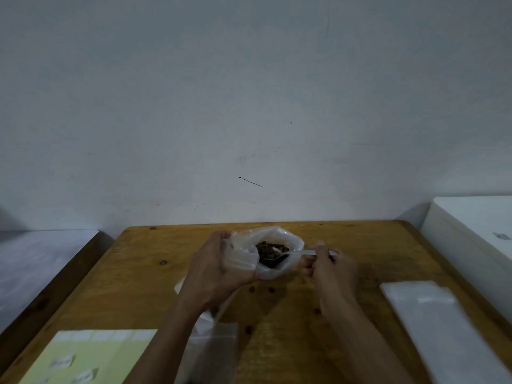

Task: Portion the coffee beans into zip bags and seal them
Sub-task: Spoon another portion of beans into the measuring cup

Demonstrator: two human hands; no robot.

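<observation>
- Wide brown wooden table (pixel 346 245) fills the lower view, set against a pale grey wall (pixel 249 92).
- A stack of clear flat plastic bags (pixel 443 328) lies on the table's right side; a pale yellow-green sheet with white labels (pixel 91 356) sits at the near left corner.
- Centre stage, a crumpled translucent plastic bag (pixel 266 245) stands open on the table, with dark brown coffee beans (pixel 270 249) inside.
- Left hand (pixel 219 267) grips the bag's left rim, fingers curled round the plastic.
- Right hand (pixel 329 266) pinches the handle of a white plastic spoon (pixel 293 254), its bowl in the beans.
- An empty clear zip bag (pixel 219 345) lies flat under the left forearm.
</observation>
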